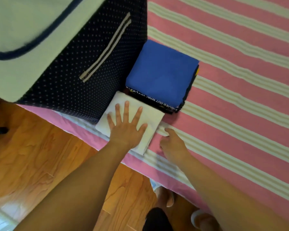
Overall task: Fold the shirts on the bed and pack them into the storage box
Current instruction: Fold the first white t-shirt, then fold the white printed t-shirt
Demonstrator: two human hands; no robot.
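Note:
A folded white shirt (pixel 154 120) lies at the bed's near edge, right against the storage box (pixel 70 67). My left hand (pixel 126 125) presses flat on it with fingers spread. My right hand (pixel 171 144) hovers just right of the shirt, fingers loosely curled, holding nothing. Behind the white shirt sits a stack: a folded blue shirt (pixel 160 72) on top of a black shirt with white lettering (pixel 158 101). The box is navy with white dots, a pale lid and a striped handle, standing on the bed at the left.
The bed (pixel 240 80) carries a pink sheet with cream stripes stretching right and away. Wooden floor (pixel 32 155) lies below the bed's edge at the left. My feet in slippers (pixel 169 197) show at the bottom.

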